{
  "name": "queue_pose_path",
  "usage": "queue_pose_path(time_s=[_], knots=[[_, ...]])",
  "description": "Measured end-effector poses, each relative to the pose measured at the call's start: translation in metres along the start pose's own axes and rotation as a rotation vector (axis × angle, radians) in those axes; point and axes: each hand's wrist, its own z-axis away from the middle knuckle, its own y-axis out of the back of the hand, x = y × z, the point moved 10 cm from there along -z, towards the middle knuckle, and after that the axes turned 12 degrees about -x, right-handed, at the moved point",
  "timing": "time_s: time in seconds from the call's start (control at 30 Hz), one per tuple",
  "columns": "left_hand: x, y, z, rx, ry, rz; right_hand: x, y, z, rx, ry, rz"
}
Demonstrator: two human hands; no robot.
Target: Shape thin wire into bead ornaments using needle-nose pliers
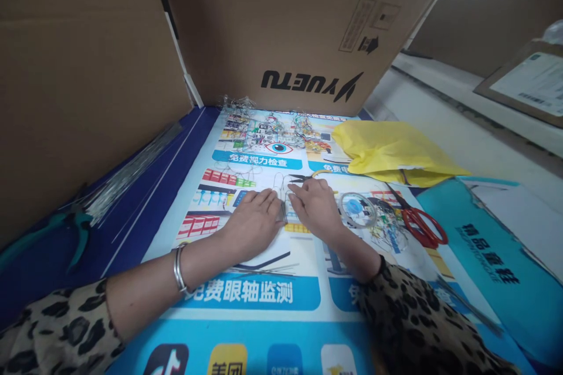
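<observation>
My left hand [255, 220] and my right hand [313, 205] lie side by side on a printed poster [264, 293] spread over the table. Their fingers are curled together around a thin bent wire piece [281, 193] that loops up between them. A silver bangle [179, 269] sits on my left wrist. Both sleeves have a leopard pattern. Small black snips with a yellow handle [308, 177] lie just beyond my right fingers.
A bundle of straight wires [132, 170] and teal pliers [70, 228] lie at the left. Finished wire shapes [264, 126] pile up at the back, below cardboard walls [285, 23]. A yellow bag [391, 152], a tape roll [356, 208] and red scissors [422, 225] lie at the right.
</observation>
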Motion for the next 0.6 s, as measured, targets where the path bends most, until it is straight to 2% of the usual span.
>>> queue_pose_path(time_s=[0.6], knots=[[0.0010, 0.0000, 0.0003, -0.007, -0.019, -0.013, 0.0079, -0.0017, 0.0013, -0.041, -0.056, 0.029]])
